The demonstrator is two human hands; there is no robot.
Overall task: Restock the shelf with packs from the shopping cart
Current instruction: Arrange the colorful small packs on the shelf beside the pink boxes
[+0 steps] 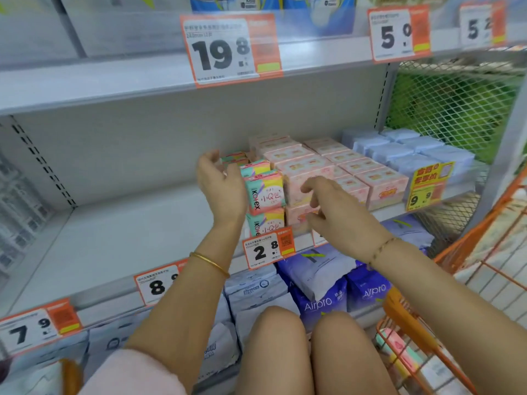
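kotex packs [265, 195]: stacked two high at the front of the shelf [128, 238], right above the 2.8 price tag [266, 250]. left hand [221, 186]: up-left of that tag, fingers relaxed, palm turned to the stack's left side, grasping nothing. right hand [328, 203]: up-right of the tag, fingers loosely spread before the pink packs [302, 166], released, holding nothing. shopping cart [405, 315]: down-right of the tag.

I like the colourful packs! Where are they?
Head view, middle shelf: the colourful packs stand stacked between the left hand and the pink boxes.
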